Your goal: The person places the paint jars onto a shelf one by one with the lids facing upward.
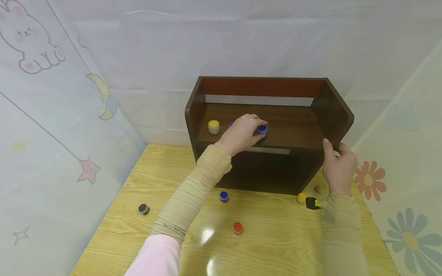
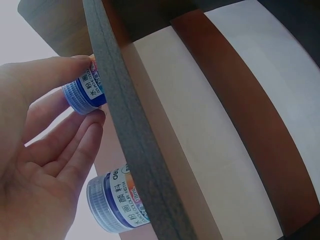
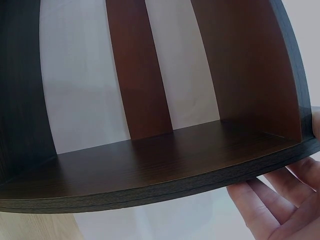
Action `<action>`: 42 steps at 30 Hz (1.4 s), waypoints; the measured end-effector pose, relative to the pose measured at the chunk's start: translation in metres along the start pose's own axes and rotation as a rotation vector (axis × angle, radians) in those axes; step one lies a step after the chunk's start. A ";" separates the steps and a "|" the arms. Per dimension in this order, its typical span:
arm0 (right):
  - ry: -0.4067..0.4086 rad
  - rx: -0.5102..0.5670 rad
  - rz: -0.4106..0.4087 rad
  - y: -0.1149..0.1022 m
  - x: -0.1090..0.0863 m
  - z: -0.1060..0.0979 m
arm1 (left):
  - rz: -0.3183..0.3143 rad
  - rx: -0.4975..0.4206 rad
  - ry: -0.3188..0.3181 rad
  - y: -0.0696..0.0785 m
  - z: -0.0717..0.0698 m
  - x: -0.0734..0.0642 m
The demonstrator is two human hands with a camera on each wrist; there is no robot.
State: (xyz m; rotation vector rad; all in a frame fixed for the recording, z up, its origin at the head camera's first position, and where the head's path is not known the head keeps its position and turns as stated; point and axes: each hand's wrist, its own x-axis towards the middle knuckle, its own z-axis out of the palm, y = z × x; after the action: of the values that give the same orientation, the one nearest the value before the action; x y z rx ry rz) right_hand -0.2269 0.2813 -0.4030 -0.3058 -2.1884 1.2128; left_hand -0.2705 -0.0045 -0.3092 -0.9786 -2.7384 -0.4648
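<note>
On the upper board of a dark brown wooden shelf (image 1: 293,130), my left hand (image 1: 239,132) pinches a small blue-lidded paint jar (image 1: 262,130) between thumb and fingers. The left wrist view shows this jar (image 2: 82,97) at the board's edge, with a second blue paint jar (image 2: 117,200) standing nearby. A yellow paint jar (image 1: 213,127) sits further left on the same board. With my right hand (image 1: 340,168) I grip the shelf's right front corner; in the right wrist view, fingers (image 3: 260,205) of that hand reach under the board.
Below, the wooden table (image 1: 165,168) carries a black jar (image 1: 143,209), a blue jar (image 1: 224,196), a red jar (image 1: 237,228) and a yellow jar (image 1: 301,197). Another yellowish jar (image 1: 321,188) stands by my right forearm. Printed pale cloth (image 1: 162,46) hangs behind and at both sides.
</note>
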 end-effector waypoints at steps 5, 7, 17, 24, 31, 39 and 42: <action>0.001 0.004 0.000 -0.001 0.000 0.000 | -0.007 -0.006 -0.001 -0.001 0.000 0.000; 0.003 0.002 -0.003 -0.001 0.000 0.000 | -0.007 -0.008 -0.001 -0.001 0.000 0.000; -0.014 0.013 0.004 -0.002 -0.001 0.000 | -0.047 -0.084 0.094 -0.002 -0.003 -0.005; -0.012 0.015 0.005 -0.002 -0.001 0.000 | -0.030 -0.132 0.231 -0.001 -0.020 -0.013; -0.007 0.031 -0.003 -0.004 -0.001 0.000 | 0.051 -0.166 0.412 -0.003 -0.037 -0.022; -0.006 0.025 -0.011 -0.005 -0.001 0.000 | 0.081 -0.225 0.569 -0.005 -0.063 -0.042; -0.008 0.021 -0.006 -0.004 -0.001 0.000 | 0.101 -0.225 0.632 -0.006 -0.072 -0.050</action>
State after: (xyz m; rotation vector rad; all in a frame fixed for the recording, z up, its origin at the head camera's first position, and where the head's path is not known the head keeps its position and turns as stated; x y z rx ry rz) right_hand -0.2256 0.2789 -0.3997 -0.2864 -2.1802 1.2346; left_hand -0.2305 -0.0642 -0.2577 -0.8278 -2.0939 -0.9013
